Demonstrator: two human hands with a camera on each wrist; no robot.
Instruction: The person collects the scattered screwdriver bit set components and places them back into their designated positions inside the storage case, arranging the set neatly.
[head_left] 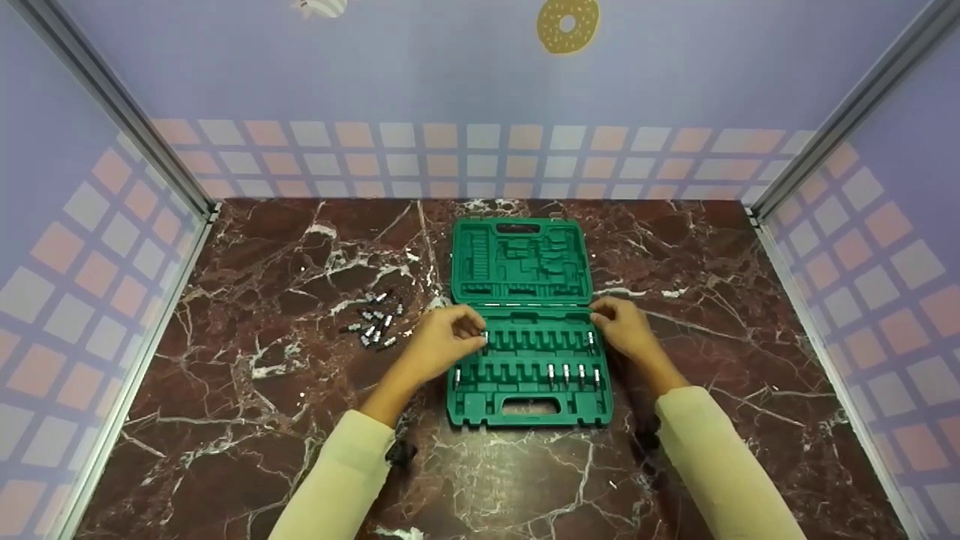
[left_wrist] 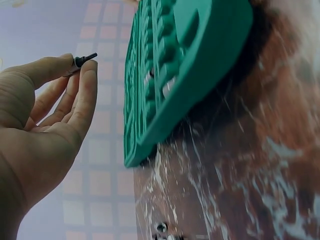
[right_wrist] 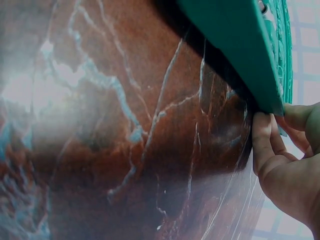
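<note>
An open green tool case [head_left: 529, 388] lies on the marbled tabletop, its lid folded back. My left hand [head_left: 441, 337] is over the case's left side and pinches a bit socket [left_wrist: 76, 66] between thumb and fingertips. Its dark, narrow tip points away from the palm. At the case's right edge near the hinge, my right hand [head_left: 624, 328] grips the rim, the thumb and fingers on either side of the corner [right_wrist: 272, 97]. Several bit sockets [head_left: 566, 373] sit in the lower row of slots, and another bit socket [head_left: 590, 341] stands in the upper row at the right.
Left of the case, a loose pile of bit sockets [head_left: 373, 324] lies on the tabletop [head_left: 270, 420]. The raised lid [head_left: 521, 262] has moulded hollows and lies toward the back wall [head_left: 480, 90]. Patterned panels [head_left: 82, 247] enclose the table at the sides.
</note>
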